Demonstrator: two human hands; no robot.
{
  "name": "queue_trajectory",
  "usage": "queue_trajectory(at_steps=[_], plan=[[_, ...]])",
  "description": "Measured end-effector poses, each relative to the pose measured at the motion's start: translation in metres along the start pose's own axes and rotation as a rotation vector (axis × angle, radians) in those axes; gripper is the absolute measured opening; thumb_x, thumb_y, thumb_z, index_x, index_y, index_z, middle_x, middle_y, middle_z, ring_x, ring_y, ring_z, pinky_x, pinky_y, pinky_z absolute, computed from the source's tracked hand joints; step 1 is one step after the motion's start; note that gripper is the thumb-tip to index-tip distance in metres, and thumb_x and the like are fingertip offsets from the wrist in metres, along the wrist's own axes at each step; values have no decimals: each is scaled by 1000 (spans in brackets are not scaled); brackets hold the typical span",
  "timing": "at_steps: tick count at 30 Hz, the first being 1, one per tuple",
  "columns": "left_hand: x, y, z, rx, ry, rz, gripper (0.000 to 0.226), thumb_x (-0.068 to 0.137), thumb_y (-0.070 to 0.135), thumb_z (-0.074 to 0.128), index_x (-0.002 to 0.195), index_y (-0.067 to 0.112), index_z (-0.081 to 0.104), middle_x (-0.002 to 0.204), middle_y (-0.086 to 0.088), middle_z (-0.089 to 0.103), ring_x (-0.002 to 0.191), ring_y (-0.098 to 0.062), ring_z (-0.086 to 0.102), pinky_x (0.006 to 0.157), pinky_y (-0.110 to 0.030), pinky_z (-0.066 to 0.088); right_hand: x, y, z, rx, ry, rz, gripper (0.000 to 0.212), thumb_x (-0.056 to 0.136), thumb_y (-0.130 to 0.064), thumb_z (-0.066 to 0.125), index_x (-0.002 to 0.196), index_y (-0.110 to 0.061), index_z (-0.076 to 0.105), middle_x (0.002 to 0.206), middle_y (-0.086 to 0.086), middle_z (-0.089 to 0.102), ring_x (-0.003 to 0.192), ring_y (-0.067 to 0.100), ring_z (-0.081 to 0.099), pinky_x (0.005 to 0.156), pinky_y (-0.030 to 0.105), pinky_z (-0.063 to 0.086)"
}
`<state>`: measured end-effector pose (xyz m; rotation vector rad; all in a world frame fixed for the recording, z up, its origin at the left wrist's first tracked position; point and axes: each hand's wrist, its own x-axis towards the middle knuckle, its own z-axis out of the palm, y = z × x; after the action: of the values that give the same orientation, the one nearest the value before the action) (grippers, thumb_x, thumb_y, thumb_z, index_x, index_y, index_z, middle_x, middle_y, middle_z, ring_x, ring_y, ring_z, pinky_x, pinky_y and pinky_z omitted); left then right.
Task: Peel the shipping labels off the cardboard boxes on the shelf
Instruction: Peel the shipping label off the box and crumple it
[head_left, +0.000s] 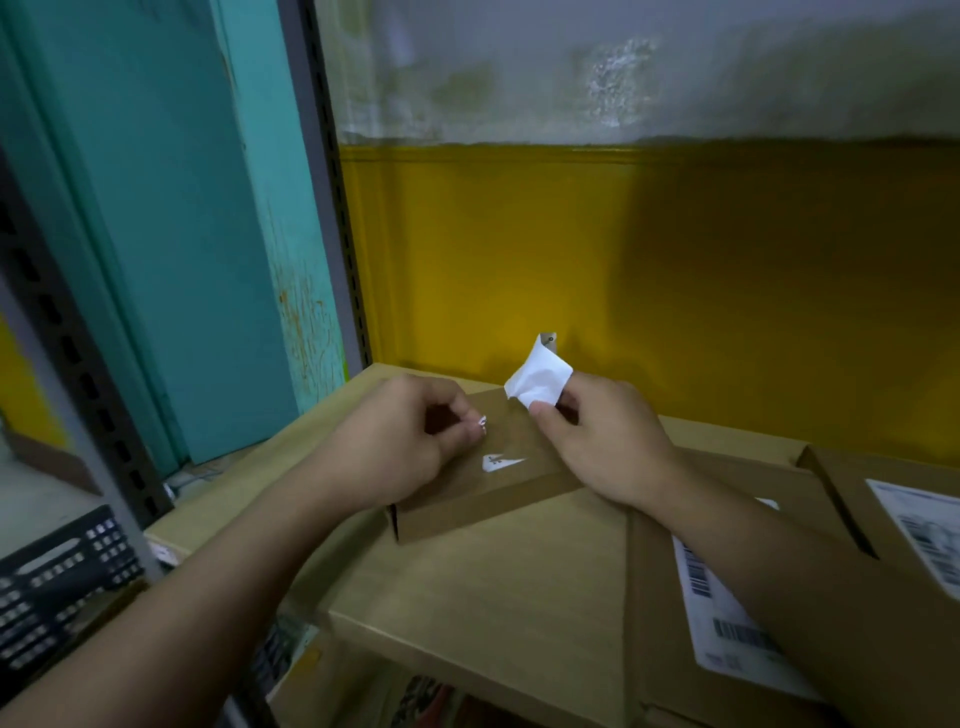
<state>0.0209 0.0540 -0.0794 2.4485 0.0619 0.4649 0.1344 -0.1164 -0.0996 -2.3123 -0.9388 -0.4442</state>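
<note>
Yellow-painted wall (675, 270) backs the shelf, and on a wide flat carton (467, 587) beneath both wrists sits the small cardboard box (483, 499), lying between the two hands and turned at an angle to them. The right hand (608, 447) pinches the peeled shipping label (537, 382) between thumb and fingertips, holding it crumpled and clear above the box's far right corner. The left hand (400, 447) is curled with its fingertips down on the box top. A small white speck shows at those tips, but whether it is a pinched scrap cannot be told. The next move likely turns on the torn white remnant (501, 462) stuck to the box top. It lies in the gap between the hands, on the near side of both sets of fingertips, with its long axis running from hand to hand. The left fingertips are nearer to it, and that hand looks freer to pick at it. Under the right forearm a second box (654, 613) carries a full barcode label (727, 623). Beyond the right hand's outer side a third box (841, 478) has its own label (919, 530), so in my judgement most of the work lies on that side.
</note>
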Motion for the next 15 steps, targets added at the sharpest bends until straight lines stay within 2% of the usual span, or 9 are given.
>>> queue_trajectory(at_steps=[4, 7, 11, 12, 13, 14, 15], plan=[[0, 1, 7, -210, 180, -79, 10, 91, 27, 66, 91, 25, 76, 89, 19, 71, 80, 10, 61, 65, -3, 42, -1, -8, -2, 103, 93, -71, 13, 90, -25, 59, 86, -12, 62, 79, 2, 63, 72, 21, 57, 63, 40, 46], [3, 8, 15, -253, 210, -98, 11, 91, 32, 65, 97, 29, 75, 88, 20, 72, 82, 9, 62, 71, -10, 47, -2, -16, -4, 83, 155, -122, 8, 90, -23, 59, 90, -15, 61, 81, -3, 58, 73, 16, 54, 63, 38, 45], [7, 21, 26, -506, 196, -150, 21, 87, 40, 66, 90, 22, 77, 82, 9, 75, 76, 0, 67, 72, -20, 50, -6, -22, -4, -76, 160, -201, 15, 86, -20, 61, 81, -19, 47, 81, -4, 47, 78, 20, 51, 60, 33, 37], [8, 23, 29, -524, 196, -159, 24, 85, 44, 67, 89, 22, 77, 82, 8, 75, 78, -3, 68, 73, -23, 52, -6, -23, -5, -124, 138, -217, 9, 87, -22, 60, 90, -20, 52, 86, -2, 49, 84, 21, 52, 62, 31, 36], [10, 23, 31, -523, 196, -160, 27, 82, 47, 68, 88, 22, 77, 82, 8, 75, 80, -5, 69, 74, -26, 54, -6, -25, -5, -167, 97, -215, 22, 88, -26, 58, 110, -20, 55, 96, -3, 51, 93, 20, 52, 66, 30, 37], [11, 24, 32, -519, 196, -155, 30, 81, 49, 69, 88, 21, 77, 81, 8, 75, 79, -6, 69, 74, -26, 55, -7, -24, -5, -190, 50, -216, 45, 90, -30, 57, 133, -22, 47, 107, -5, 50, 102, 16, 50, 71, 26, 38], [12, 24, 33, -522, 193, -144, 31, 80, 49, 69, 88, 20, 77, 80, 7, 75, 77, -6, 69, 71, -25, 55, -7, -24, -7, -187, 17, -212, 63, 89, -35, 56, 146, -24, 31, 116, -8, 48, 109, 11, 46, 77, 23, 38]])
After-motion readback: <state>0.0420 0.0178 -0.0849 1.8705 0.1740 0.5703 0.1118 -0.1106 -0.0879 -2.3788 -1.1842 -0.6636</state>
